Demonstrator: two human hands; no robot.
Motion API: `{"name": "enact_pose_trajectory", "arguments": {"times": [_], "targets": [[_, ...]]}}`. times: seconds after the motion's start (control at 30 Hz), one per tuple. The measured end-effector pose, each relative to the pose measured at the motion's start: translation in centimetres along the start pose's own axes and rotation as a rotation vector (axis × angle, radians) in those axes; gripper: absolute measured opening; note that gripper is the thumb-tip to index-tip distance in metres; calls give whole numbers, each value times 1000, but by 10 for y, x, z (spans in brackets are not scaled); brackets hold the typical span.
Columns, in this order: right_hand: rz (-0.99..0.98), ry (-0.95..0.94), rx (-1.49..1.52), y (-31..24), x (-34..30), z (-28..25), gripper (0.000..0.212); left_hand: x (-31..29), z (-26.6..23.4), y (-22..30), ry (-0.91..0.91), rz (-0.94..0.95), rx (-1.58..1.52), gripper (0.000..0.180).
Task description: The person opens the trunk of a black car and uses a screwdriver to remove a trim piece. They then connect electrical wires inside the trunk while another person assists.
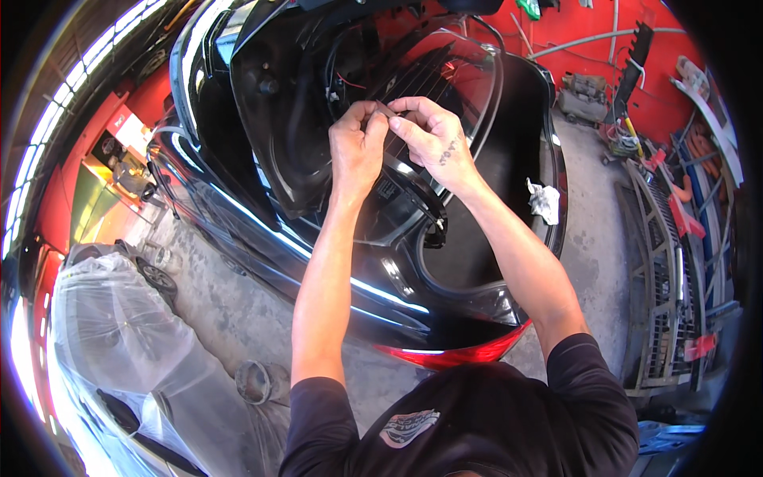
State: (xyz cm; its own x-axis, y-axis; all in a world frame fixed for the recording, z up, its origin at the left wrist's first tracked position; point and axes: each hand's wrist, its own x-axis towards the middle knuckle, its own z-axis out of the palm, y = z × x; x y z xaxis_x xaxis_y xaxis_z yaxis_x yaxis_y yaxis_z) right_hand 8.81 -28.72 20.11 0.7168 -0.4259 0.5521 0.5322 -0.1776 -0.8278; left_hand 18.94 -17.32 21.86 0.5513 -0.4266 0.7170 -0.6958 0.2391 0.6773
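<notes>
Both arms reach forward over the rear of a black car (pixel 373 294), and the two hands meet above its rear glass. My left hand (pixel 358 147) is closed, thumb and fingertips pinched together. Close beside it, my right hand (pixel 433 143) pinches too, its fingertips almost touching those of the left. Between them shows a small dark piece, too small to name. Below the hands lies the curved rear window (pixel 429 79), with thin lines across it. A black trim part (pixel 409 195) with a pale label sits under the wrists.
A crumpled white cloth (pixel 544 200) lies on the car's right edge. Bumpers and metal frames (pixel 656 262) are stacked at the right. Another car under plastic sheeting (pixel 127 334) stands at the lower left, near a round bucket (pixel 256 381). A red wall (pixel 576 40) rises behind.
</notes>
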Motion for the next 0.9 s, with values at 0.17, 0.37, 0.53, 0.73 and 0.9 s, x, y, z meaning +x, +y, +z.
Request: {"name": "enact_pose_trajectory", "arguments": {"times": [0.17,0.37,0.53,0.73,0.9], "targets": [[0,-48,66,-3,-1,-5,41,5,-3,-3,-44,27,27,24],[0,-111,75,-3,1,-7,42,5,-6,-4,-86,-20,-14,25],[17,-133,109,0,4,-7,38,7,-12,4,-128,-6,24,27],[56,-126,170,-5,4,-3,37,8,-16,2,-156,-48,26,29],[44,-65,104,-6,6,-3,36,6,-11,3,-90,-43,44,23]]}}
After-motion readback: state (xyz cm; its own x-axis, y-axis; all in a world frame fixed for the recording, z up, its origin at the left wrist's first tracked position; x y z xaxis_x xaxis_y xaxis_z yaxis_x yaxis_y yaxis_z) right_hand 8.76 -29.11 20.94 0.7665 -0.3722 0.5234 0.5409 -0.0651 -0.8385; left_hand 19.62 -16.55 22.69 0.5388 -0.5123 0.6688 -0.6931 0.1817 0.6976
